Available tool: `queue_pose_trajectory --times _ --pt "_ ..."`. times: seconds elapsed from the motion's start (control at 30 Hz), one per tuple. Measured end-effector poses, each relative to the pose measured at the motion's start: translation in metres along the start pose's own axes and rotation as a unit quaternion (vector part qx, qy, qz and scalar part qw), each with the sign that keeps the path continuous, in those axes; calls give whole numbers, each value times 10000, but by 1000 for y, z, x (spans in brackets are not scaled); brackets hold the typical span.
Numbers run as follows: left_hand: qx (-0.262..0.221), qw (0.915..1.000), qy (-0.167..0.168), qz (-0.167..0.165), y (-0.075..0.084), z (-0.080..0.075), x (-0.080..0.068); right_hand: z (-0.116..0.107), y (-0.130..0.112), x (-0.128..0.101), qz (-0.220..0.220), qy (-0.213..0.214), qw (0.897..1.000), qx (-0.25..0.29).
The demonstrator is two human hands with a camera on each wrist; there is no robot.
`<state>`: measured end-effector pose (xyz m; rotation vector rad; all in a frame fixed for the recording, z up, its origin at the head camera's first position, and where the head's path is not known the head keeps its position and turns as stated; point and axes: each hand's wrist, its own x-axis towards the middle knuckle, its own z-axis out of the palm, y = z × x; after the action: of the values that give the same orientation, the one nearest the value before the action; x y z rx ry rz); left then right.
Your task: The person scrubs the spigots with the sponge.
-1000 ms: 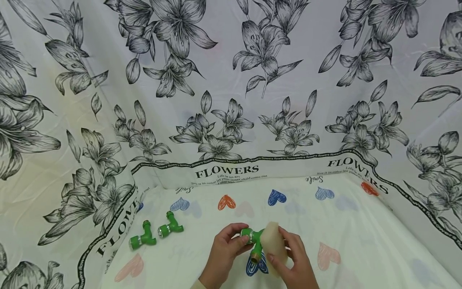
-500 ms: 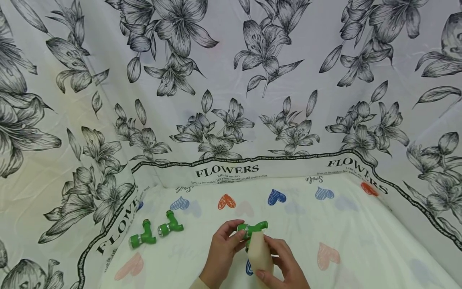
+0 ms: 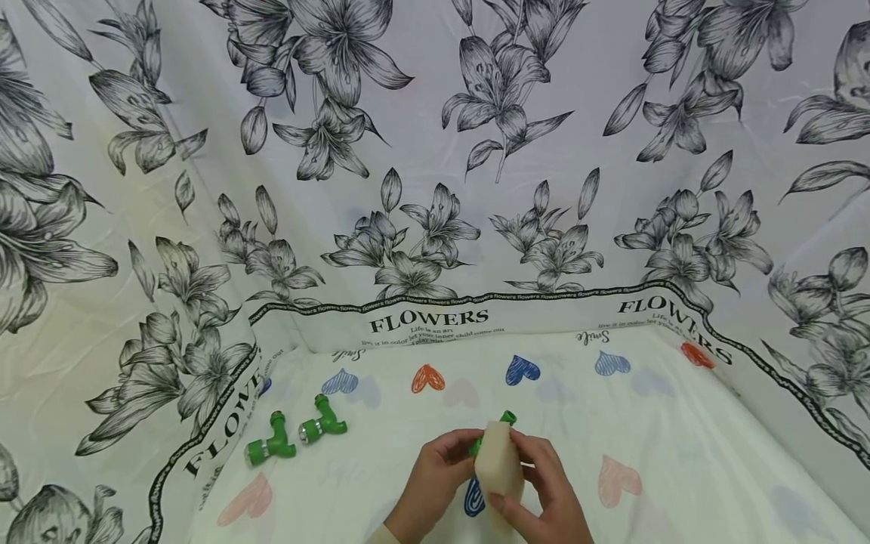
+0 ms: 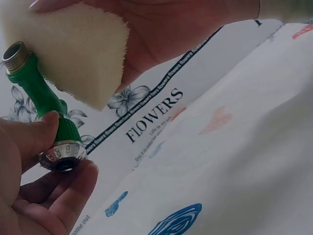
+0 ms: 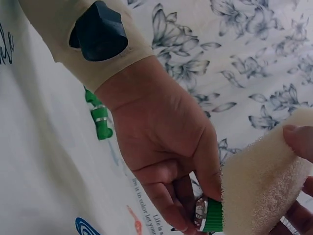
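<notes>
My left hand (image 3: 438, 476) pinches a green plastic tap (image 4: 41, 93) by its ribbed knob end, which has a silver ring, between thumb and fingers. The tap's threaded brass-coloured end points up in the left wrist view. My right hand (image 3: 549, 491) grips a thick cream sponge (image 3: 498, 462), thumb on the near side and fingers behind. The sponge lies against the tap and hides most of it in the head view, where only a green end shows above. In the right wrist view, the sponge also covers the tap except for its knob.
Two similar green taps, one (image 3: 272, 442) nearer and one (image 3: 323, 421) farther, lie on the left of the heart-printed white cloth (image 3: 381, 483). A flower-printed curtain (image 3: 435, 151) rises behind and at both sides.
The tap has turned in my left hand, its visible end now pointing up and away. My right hand shifted the sponge left across the tap, then slightly back right. The taps on the cloth stayed put.
</notes>
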<state>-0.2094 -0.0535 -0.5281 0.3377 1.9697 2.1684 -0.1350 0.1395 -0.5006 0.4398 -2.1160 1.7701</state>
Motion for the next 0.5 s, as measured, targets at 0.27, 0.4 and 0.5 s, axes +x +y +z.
queue_pose_trajectory --times 0.27,0.4,0.5 --pt "92 9996 -99 254 -2 6 -3 1 14 2 -665 193 9934 -910" --pt "-108 9995 -234 205 -2 9 -6 1 16 3 -405 402 9902 -1273" --pt "-109 9993 -302 167 0 10 -7 1 15 5 -45 537 9880 -1450"
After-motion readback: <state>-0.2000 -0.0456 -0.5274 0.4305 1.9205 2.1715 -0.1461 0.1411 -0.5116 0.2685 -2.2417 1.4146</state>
